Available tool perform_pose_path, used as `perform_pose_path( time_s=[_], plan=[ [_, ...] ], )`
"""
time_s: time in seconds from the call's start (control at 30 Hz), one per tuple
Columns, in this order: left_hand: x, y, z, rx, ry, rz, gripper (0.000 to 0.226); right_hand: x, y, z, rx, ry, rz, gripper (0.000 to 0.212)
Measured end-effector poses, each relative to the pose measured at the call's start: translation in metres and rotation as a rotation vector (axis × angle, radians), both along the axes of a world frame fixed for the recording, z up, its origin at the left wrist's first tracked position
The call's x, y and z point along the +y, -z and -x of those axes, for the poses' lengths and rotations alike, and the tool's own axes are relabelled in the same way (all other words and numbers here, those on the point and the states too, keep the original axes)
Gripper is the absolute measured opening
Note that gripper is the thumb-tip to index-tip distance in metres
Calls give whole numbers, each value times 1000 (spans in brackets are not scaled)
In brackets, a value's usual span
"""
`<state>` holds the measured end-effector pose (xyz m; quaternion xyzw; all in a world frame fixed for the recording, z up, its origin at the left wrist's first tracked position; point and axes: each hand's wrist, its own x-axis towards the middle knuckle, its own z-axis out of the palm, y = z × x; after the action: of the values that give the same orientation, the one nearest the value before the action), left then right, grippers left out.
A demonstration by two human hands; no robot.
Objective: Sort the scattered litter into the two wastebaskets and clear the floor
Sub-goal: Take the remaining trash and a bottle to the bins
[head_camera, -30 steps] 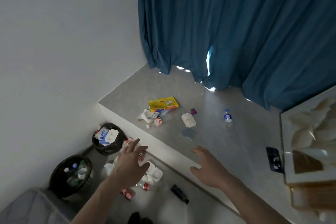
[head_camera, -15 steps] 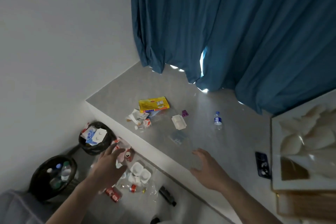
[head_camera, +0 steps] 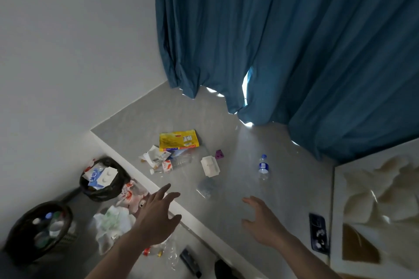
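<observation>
Beyond both hands, on raised grey ledge [head_camera: 226, 133]: yellow packet [head_camera: 178, 140], crumpled wrappers [head_camera: 155, 156] just w/ it, clear bottle lying flat [head_camera: 174, 163], white tray [head_camera: 210, 166], small purple bit [head_camera: 219, 154], upright blue-capped bottle [head_camera: 263, 167] well off to the right, flattened clear plastic [head_camera: 205, 187] nearest the fingers. Left hand [head_camera: 156, 219] over ledge edge, fingers spread and straight, gripping nothing; vs. half a sec ago, up from the lower-floor litter and further fwd, fingertips past the white edge. Right hand [head_camera: 264, 222] over ledge too, fingers loosely spread, empty, not clearly touching surface; about same pose as before, reached out toward the clear plastic. Hands well apart. Left of left hand, on lower floor: near wastebasket [head_camera: 37, 226] w/ bottles inside, far wastebasket [head_camera: 103, 180] w/ milk carton and white blister tray on top. Between far basket and left hand: red-white wrapper [head_camera: 129, 192], small can end [head_camera: 142, 203] just beside the fingers, crumpled white-green bag [head_camera: 113, 222] under the wrist side. Below left forearm: red-labelled bottle [head_camera: 152, 251], dark flat item [head_camera: 190, 260]. Right of right hand: dark phone [head_camera: 318, 232] on ledge, white framed board [head_camera: 374, 210] beyond it. Blue curtain [head_camera: 283, 41] hanging behind ledge, light leaking at hem. Whole view shifted since earlier frames, baskets lower left as before; ledge litter lies the same.
</observation>
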<state>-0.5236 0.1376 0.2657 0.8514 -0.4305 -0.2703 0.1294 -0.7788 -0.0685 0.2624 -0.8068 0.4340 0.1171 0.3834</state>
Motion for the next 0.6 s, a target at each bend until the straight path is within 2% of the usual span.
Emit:
perform_pose_path(
  time_s=[0.27,0.4,0.5,0.6],
  plan=[
    [-74,36,22,2,-80,-142,67,-136,54,15,94,18,-53,72],
    [-110,56,24,21,-124,-218,62,-198,117,21,213,24,-50,72],
    [-142,82,21,73,-146,-257,60,-236,172,23,283,17,-39,70],
    [-175,121,16,121,-161,-305,59,-251,177,7,284,35,-12,74]
  ],
)
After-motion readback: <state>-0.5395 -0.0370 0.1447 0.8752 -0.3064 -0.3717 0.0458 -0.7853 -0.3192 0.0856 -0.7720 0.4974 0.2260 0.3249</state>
